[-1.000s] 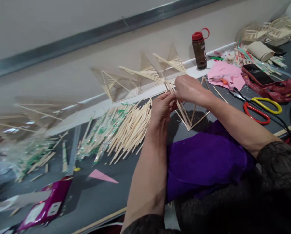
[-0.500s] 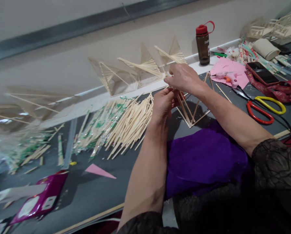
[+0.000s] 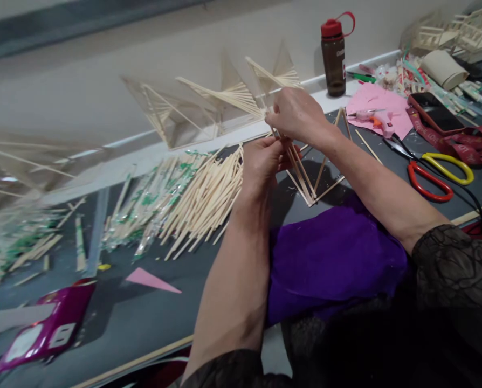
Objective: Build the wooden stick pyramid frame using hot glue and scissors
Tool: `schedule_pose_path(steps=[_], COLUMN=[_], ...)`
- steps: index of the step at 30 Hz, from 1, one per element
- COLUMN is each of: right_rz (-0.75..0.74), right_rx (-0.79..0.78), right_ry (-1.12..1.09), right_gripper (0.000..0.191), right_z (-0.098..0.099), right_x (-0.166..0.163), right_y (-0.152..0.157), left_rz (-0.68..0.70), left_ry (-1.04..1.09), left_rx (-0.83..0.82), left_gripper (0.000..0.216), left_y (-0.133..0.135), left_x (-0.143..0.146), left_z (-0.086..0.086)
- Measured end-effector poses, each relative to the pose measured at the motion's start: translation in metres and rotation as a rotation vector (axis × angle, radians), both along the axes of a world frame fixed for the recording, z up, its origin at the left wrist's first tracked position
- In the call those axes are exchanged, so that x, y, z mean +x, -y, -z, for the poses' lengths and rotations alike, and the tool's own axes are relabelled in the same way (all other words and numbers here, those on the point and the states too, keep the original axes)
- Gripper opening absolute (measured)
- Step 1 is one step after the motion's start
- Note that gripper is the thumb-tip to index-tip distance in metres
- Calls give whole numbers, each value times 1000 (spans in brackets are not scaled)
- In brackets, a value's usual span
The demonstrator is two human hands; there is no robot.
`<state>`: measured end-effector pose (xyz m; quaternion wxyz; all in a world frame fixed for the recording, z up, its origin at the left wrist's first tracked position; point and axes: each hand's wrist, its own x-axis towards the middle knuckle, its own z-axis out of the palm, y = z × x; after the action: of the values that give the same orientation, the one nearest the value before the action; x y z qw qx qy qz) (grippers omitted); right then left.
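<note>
A frame of thin wooden sticks [image 3: 301,175] stands on the dark table in front of me, one corner pointing toward me. My left hand [image 3: 264,161] is closed on the upper left part of this frame, thumb and fingers pinching the sticks. Just above it, my right hand [image 3: 298,114] is closed with the fingertips pointing down; what they pinch is mostly hidden behind the hand, though stick ends show beneath it. Left of my left hand lies a heap of loose wooden sticks [image 3: 206,202]. A purple cloth [image 3: 338,261] lies below the frame.
Finished-looking stick structures [image 3: 225,99] stand along the wall. On the right are a glue gun [image 3: 380,121] on pink paper, scissors [image 3: 431,180], a phone [image 3: 435,113] and a bottle [image 3: 333,59]. Wrapped sticks [image 3: 147,202], a pink triangle [image 3: 154,280] and a magenta device [image 3: 50,326] lie leftward.
The whole view has shifted slightly, so things appear a little further left and higher. Both hands stay close together at the top of the stick frame with similar grips.
</note>
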<state>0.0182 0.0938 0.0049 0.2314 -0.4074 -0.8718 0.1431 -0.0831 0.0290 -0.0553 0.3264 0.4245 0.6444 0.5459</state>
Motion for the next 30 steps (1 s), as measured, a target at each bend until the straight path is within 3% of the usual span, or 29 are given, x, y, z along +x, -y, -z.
schedule_pose_path(steps=[30], right_rz=[-45], right_rx=[100], right_ry=[0], right_gripper=[33], right_z=[3], right_x=[-3], right_y=[-4], left_rz=[-14], left_ry=[7], left_rx=[24], left_gripper=[25], left_y=[1], left_x=[4], left_z=[-1])
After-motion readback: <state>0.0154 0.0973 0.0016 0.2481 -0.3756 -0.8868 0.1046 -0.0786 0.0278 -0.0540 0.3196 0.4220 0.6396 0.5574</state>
